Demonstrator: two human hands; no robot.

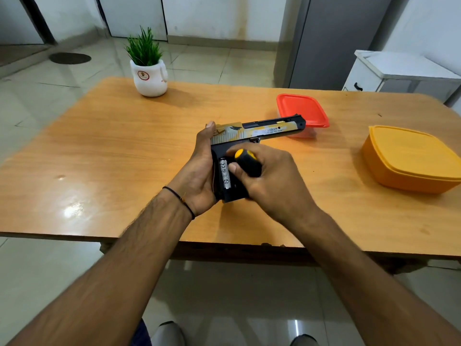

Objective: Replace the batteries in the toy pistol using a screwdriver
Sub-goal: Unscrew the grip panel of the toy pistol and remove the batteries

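Observation:
The toy pistol [270,129] has a gold and silver slide and a black grip, and its barrel points right, above the wooden table [112,151]. My left hand [199,171] grips the back of the pistol's grip, thumb up by the slide. The battery compartment in the grip lies uncovered, and a silver battery [224,176] shows inside it. My right hand [269,181] is curled round a screwdriver [248,162] with a black and yellow handle, right over the grip. The screwdriver's tip is hidden behind my fingers.
A red lidded container [303,109] stands behind the pistol's muzzle. An orange lidded container [409,158] sits at the table's right. A small potted plant [148,71] in a white pot stands at the far left. A white cabinet [399,71] stands beyond the table's right corner.

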